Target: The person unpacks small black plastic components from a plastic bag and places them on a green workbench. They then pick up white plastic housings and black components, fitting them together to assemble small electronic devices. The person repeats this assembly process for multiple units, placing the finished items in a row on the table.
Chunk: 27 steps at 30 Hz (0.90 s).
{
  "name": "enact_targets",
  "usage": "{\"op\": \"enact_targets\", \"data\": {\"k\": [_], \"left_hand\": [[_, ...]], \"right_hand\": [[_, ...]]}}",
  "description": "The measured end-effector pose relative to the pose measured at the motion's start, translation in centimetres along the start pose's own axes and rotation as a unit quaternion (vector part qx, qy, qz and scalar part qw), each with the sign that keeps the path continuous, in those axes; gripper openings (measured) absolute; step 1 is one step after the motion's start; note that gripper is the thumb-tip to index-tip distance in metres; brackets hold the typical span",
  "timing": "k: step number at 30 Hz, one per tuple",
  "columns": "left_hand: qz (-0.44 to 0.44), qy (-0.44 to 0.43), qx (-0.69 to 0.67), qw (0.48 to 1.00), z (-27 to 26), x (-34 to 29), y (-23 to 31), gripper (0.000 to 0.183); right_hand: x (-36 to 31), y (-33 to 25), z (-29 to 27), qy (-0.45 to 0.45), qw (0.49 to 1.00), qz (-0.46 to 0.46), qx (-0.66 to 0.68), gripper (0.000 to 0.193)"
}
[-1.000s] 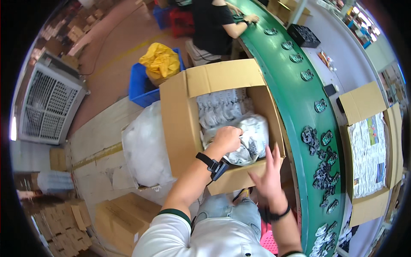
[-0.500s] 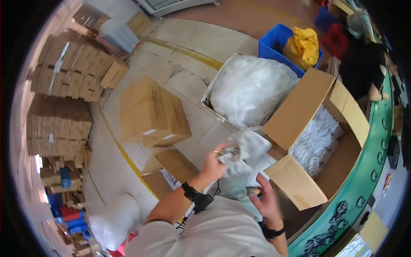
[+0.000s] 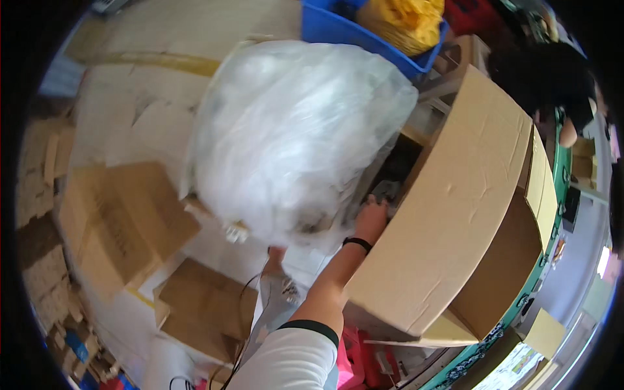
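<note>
My right hand (image 3: 371,220), with a black band on its wrist, reaches down between the large bulging clear plastic bag (image 3: 286,130) and the raised flap of an open cardboard box (image 3: 455,214). Its fingers are curled at a small greyish, filmy piece (image 3: 389,190) in the dark gap. What they grip is partly hidden, so I cannot make out its kind. The flap stands close beside my forearm and covers much of the box's inside. My left hand does not show.
A blue bin (image 3: 364,32) with a yellow bag (image 3: 403,23) stands beyond the plastic bag. Cardboard boxes (image 3: 123,224) sit on the floor at left. A green-covered table (image 3: 560,175) runs along the right, where a person in black (image 3: 543,78) is. Red items (image 3: 364,357) lie below the box.
My view has swung rightward and closer to the box. My right hand has reached forward into the gap. My left hand, earlier holding crumpled clear plastic, has left the view.
</note>
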<state>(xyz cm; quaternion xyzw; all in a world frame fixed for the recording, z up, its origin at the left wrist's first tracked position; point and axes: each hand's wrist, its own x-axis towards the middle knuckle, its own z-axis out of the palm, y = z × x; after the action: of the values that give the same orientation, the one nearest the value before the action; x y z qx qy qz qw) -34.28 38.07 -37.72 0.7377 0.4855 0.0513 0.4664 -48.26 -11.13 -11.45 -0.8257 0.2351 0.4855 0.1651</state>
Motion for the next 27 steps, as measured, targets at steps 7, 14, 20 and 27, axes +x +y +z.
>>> {"op": "enact_targets", "data": {"k": [7, 14, 20, 27], "left_hand": [[0.022, -0.113, -0.062, 0.991, 3.8, 1.9, -8.6, 0.017], [-0.239, -0.097, -0.455, 0.853, -3.9, -11.0, -7.2, 0.016], [-0.097, 0.168, -0.246, 0.950, -20.9, -21.1, -2.2, 0.012], [0.166, -0.031, -0.255, 0.952, -21.1, -20.9, 22.5, 0.027]], "right_hand": [[-8.5, 8.1, 6.8, -0.009, 0.996, 0.085, 0.038, 0.010], [-10.7, 1.5, 4.3, -0.030, 0.977, -0.009, 0.213, 0.024], [-12.5, -18.2, -8.5, -0.016, 0.922, -0.364, 0.129, 0.024], [3.7, -37.1, -16.1, 0.113, 0.848, -0.487, -0.177, 0.057]]}}
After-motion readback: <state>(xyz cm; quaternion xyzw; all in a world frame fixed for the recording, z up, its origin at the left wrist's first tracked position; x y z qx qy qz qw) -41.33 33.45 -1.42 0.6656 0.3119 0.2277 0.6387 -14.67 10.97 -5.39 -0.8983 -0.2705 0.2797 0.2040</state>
